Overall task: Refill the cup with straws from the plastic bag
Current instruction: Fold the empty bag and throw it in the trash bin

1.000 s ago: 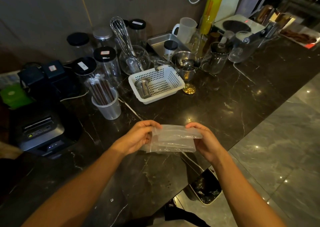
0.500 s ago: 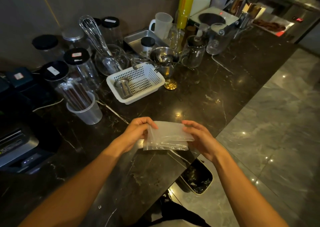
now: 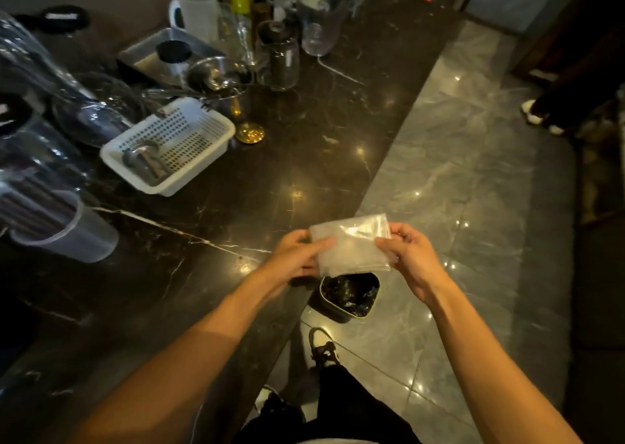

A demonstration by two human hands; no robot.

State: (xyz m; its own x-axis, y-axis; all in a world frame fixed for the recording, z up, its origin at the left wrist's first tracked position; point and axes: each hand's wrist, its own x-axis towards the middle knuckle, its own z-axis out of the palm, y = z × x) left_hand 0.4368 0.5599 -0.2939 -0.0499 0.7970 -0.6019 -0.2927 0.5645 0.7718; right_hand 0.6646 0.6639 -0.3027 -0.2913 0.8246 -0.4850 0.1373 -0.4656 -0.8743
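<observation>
Plastic, clear and folded flat, the bag (image 3: 351,245) hangs between both hands past the counter (image 3: 304,159) edge, right above the bin (image 3: 350,294) on the floor. Left hand (image 3: 297,255) pinches its left side, right hand (image 3: 406,254) its right — long axis running hand to hand. It looks empty (no straws show inside). The cup (image 3: 64,230), holding dark straws (image 3: 30,203), stands well off to the left — nearer the left hand.

Your left hand (image 3: 297,254) is covering one end of the folded clear plastic bag (image 3: 351,245); your right hand (image 3: 411,257) is hiding its other edge. The translucent plastic cup (image 3: 72,232) of dark straws (image 3: 30,203) is running off the left edge, blurred.
</observation>
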